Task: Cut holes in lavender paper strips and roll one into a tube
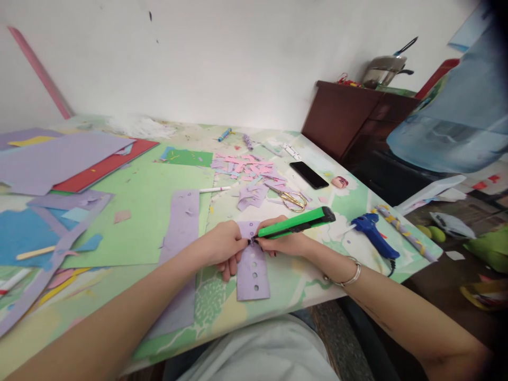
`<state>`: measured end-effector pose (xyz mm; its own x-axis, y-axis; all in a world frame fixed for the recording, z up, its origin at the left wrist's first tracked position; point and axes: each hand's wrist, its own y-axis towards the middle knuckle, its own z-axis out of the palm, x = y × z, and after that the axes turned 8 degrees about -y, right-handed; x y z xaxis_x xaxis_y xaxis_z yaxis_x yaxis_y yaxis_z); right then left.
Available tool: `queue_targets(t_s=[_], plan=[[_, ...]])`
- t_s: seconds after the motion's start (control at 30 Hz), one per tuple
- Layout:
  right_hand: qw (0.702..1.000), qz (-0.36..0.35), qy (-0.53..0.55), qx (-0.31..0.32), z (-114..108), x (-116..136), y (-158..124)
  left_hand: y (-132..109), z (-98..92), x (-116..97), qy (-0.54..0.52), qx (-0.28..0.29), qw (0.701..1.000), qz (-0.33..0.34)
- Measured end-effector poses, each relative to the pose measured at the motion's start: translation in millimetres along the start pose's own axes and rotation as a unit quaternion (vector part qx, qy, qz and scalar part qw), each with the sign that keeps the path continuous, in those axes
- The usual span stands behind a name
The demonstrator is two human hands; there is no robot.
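Strip [246,270] is probably light, rippable, so hold its left edge (left fingers [227,269] curled there, can't tell if pinching; right fingers [272,244] clamped on cutter [296,222]).

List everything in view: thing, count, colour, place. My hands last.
Table: 1, green-patterned, across the view
Punched strip: 1, purple, near table edge
Cutter: 1, green and black, over the strip
Long strip: 1, purple, left of the punched strip
Pen: 1, white, by the long strip
Scissors: 1 pair, gold, right of centre
Phone: 1, black, beyond the scissors
Glue gun: 1, blue, right side
Scraps: many, pink and purple, mid-table
Large sheet: 1, light green, left
Red sheet: 1, red, back left
Cabinet: 1, brown, back right
Pot: 1, greyish, on the cabinet
Water jug: 1, clear blue, far right
Left hand: 1, bare, on the punched strip
Right hand: 1, bare, holding the cutter
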<state>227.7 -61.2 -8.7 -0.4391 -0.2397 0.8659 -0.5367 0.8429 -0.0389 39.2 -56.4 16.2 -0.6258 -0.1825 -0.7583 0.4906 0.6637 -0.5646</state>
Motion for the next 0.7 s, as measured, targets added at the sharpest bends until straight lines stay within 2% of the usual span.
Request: queue_targets(t_s=[0.17, 0.2, 0.23, 0.27, 0.33, 0.37, 0.43, 0.5, 0.6, 0.7], plan=[[1.000, 0.002, -0.022, -0.007, -1.2, -1.2, -0.4, 0.3, 1.4, -2.5, -0.017, 0.030, 0.999, -0.014], [1.000, 0.005, -0.026, -0.008, -1.0, -1.4, -0.3, 1.5, -0.4, -2.8, 0.006, 0.014, 1.000, -0.001], [1.000, 0.006, -0.028, -0.009, -0.8, -1.5, -0.2, 3.3, -3.0, -2.7, 0.042, -0.025, 0.999, 0.020], [0.999, 0.005, -0.030, -0.011, -0.5, -1.5, 0.0, 5.7, -6.1, -2.4, 0.088, -0.092, 0.990, 0.059], [1.000, 0.000, -0.028, -0.012, 0.2, -1.1, 0.1, 12.0, -13.0, -0.6, 0.184, -0.270, 0.934, 0.142], [1.000, -0.003, -0.025, -0.012, 0.4, -0.7, 0.1, 15.6, -16.2, 0.8, 0.209, -0.299, 0.913, 0.180], [1.000, -0.007, -0.015, -0.009, 0.6, 0.2, -0.1, 22.3, -21.7, 4.2, 0.227, -0.288, 0.907, 0.207], [1.000, -0.010, -0.008, -0.005, 0.5, 1.2, -0.3, 27.4, -25.8, 7.1, 0.229, -0.251, 0.917, 0.208], [1.000, -0.002, -0.010, -0.004, -0.3, 1.8, -0.4, 30.2, -30.5, 8.8, 0.228, -0.208, 0.932, 0.191], [1.000, 0.004, -0.004, 0.001, -1.6, 0.4, 0.2, 28.7, -33.1, 7.6, 0.239, -0.189, 0.937, 0.171]])
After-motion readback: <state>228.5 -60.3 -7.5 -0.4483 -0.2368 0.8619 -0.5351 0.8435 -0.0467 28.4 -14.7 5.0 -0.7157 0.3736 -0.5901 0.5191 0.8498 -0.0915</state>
